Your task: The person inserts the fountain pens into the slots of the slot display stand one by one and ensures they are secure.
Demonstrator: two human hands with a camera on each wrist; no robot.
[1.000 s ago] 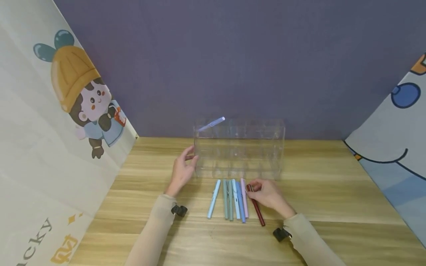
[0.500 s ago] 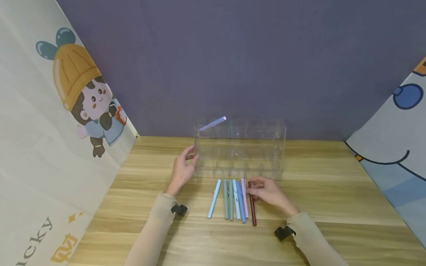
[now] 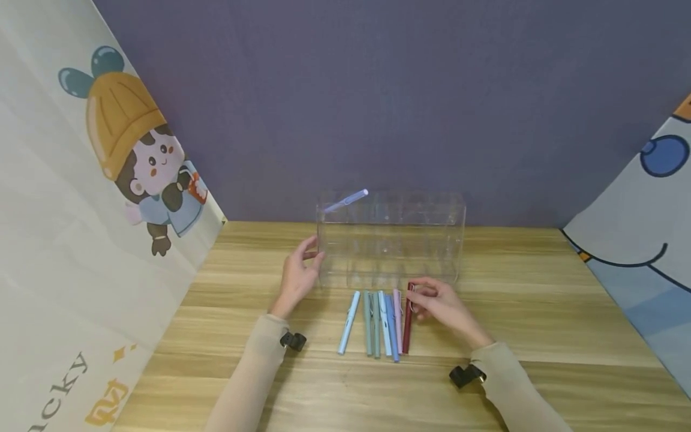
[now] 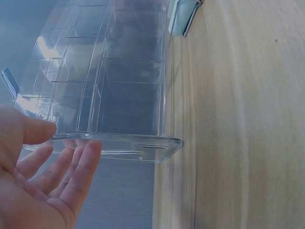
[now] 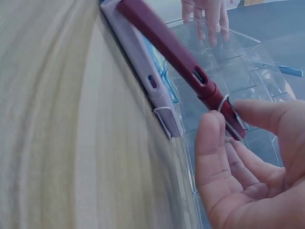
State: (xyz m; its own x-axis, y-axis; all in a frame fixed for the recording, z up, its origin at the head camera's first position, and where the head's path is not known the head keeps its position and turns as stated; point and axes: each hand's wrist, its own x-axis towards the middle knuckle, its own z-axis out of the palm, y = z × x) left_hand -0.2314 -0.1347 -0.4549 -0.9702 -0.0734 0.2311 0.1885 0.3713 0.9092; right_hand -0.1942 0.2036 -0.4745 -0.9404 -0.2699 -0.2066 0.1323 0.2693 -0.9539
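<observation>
Plainly, red pen [image 3: 407, 327]: we find it in front of the clear box [image 3: 388, 225], just right of the lilac pen [image 3: 397, 312].
Pen's long axis: nearly straight from the person toward the box; the clip end points at the box, the plain end back at the person. We cannot tell whether that end touches the table [image 3: 345, 396].
Right hand [image 3: 439, 306]: the nearer one, thumb and fingers pinching the clip end; most of the pen lies left of them and back.
Left hand [image 3: 299, 276]: well apart from the pen, fingers loosely extended, touching the box's left end.
Violet pen [image 3: 346, 201]: tilted, at the box's upper left.
</observation>
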